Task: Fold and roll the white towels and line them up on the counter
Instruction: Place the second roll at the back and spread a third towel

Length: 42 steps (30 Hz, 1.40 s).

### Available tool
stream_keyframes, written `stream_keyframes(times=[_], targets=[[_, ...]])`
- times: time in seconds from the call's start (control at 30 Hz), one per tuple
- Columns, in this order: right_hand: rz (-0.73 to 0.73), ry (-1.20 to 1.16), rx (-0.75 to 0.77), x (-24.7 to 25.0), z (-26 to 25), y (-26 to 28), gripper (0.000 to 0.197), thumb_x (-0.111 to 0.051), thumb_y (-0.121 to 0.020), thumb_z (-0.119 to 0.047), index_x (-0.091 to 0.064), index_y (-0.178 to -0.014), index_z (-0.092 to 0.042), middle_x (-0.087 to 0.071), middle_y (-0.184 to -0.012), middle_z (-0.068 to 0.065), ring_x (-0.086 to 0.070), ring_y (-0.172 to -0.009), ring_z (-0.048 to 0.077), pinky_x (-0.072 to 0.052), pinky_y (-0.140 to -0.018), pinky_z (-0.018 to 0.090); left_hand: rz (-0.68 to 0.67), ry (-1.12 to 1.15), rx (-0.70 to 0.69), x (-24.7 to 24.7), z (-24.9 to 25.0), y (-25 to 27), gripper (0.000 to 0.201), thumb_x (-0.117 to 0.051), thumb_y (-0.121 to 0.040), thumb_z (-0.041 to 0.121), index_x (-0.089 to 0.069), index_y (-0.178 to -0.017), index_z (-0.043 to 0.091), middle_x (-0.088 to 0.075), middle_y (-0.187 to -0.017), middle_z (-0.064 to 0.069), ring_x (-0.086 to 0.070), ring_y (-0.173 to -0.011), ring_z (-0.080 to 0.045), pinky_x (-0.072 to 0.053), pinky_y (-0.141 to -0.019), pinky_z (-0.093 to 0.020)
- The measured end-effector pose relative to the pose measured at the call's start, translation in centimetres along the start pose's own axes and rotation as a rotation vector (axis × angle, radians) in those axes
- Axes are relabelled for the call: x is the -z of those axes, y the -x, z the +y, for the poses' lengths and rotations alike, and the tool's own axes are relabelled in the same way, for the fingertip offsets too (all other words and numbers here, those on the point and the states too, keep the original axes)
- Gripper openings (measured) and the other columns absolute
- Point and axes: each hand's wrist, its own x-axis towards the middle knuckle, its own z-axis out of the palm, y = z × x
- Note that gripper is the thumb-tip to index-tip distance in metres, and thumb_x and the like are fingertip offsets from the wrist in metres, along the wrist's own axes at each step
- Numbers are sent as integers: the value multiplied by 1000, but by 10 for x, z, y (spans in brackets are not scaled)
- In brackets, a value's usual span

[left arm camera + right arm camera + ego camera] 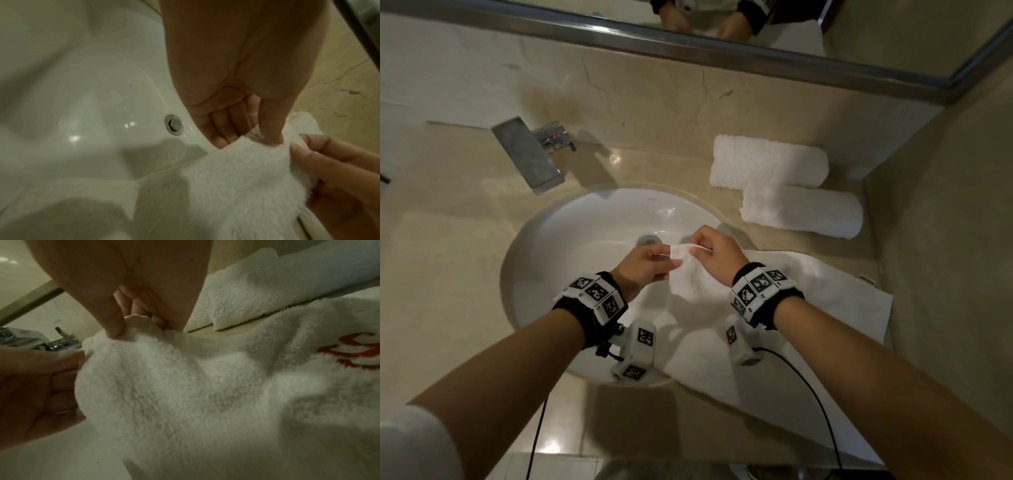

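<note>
A corner of an unrolled white towel (690, 274) is pinched by both the left hand (643, 265) and the right hand (717, 253) above the white sink (571, 240). The rest is draped over the beige marble table (448, 240). Two rolled towels (768, 161) are laid side by side near the mirror (825, 20) and chrome faucet (530, 154).

White towels, rolled: two, at 1 o'clock on the counter — far roll (768, 161), near roll (802, 209). White towel, unrolled (822, 291): one. Basin (558, 246): one. Tap (530, 154): one. Mirror (876, 31): one. Hands: two.
</note>
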Motion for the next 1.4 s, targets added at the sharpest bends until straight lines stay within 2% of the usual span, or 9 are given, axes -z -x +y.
stream_keyframes(times=[0.2, 0.3, 0.57, 0.7, 0.87, 0.97, 1.1, 1.23, 1.4], targets=[[28, -60, -27, 0, 1, 2, 8, -54, -91, -12, -49, -85, -13, -65, -92, 13, -59, -85, 26, -45, -76, 28, 46, -1, -42, -4, 5, 3, 14, -63, -86, 6, -62, -76, 16, -57, -72, 3, -53, -82, -21, -48, -81, -29], [49, -51, -29, 1, 2, 4, 6, -51, -93, -13, -48, -88, -14, -65, -99, 21, -59, -87, 28, -45, -79, 30, 58, -4, -68, -5, 5, 3, 9, -65, -84, 6, -61, -80, 13, -56, -71, 3, -48, -79, -22, -44, -76, -30], [38, 207, -12, 25, 19, 9, 24, -57, -90, -32, -58, -104, -12, -64, -109, 4, -59, -100, 20, -48, -90, 34, 230, 40, -56, -6, 7, -3, 17, -54, -88, 3, -53, -74, 10, -56, -86, -9, -52, -70, -20, -48, -68, -24], [259, 284, -50, 61, 57, 23, 17, -56, -91, -25, -59, -103, -13, -60, -108, 5, -58, -96, 18, -49, -89, 32, 289, -66, -33, -6, 5, -17, 17, -53, -88, 8, -54, -71, 7, -55, -83, -14, -50, -77, -23, -48, -73, -33], [582, 392, -388, 120, 124, 63, 23, -41, -96, -11, -57, -109, -1, -57, -116, 21, -53, -107, 35, -44, -91, 40, 407, -218, -12, -12, -1, -36, 10, -60, -84, 14, -62, -79, 5, -57, -76, -10, -50, -75, -23, -43, -73, -35], [445, 604, -574, 143, 149, 88, 33, -41, -93, -5, -47, -126, -1, -46, -132, 20, -43, -121, 35, -35, -100, 40, 463, -275, -6, -13, -5, -45, 10, -57, -83, 13, -64, -84, 6, -58, -80, -13, -53, -81, -25, -45, -77, -37], [308, 749, -614, 156, 164, 106, 33, -41, -91, -5, -47, -124, -3, -50, -130, 18, -45, -120, 33, -38, -101, 38, 494, -344, 1, -27, -3, -54, 18, -55, -81, 7, -66, -93, -2, -64, -97, -32, -58, -83, -39, -50, -87, -49], [274, 796, -633, 161, 162, 105, 38, -44, -91, -11, -43, -129, -8, -49, -130, 16, -45, -120, 34, -38, -101, 39, 542, -382, 64, -30, 1, -57, 24, -56, -77, 10, -67, -95, -3, -64, -104, -31, -60, -101, -46, -50, -90, -49], [274, 862, -637, 162, 160, 103, 31, -36, -96, -6, -50, -123, -2, -56, -124, 17, -55, -113, 33, -44, -93, 39, 577, -415, 115, -28, 3, -57, 27, -56, -75, 12, -67, -96, -1, -66, -103, -26, -62, -99, -41, -51, -92, -50]])
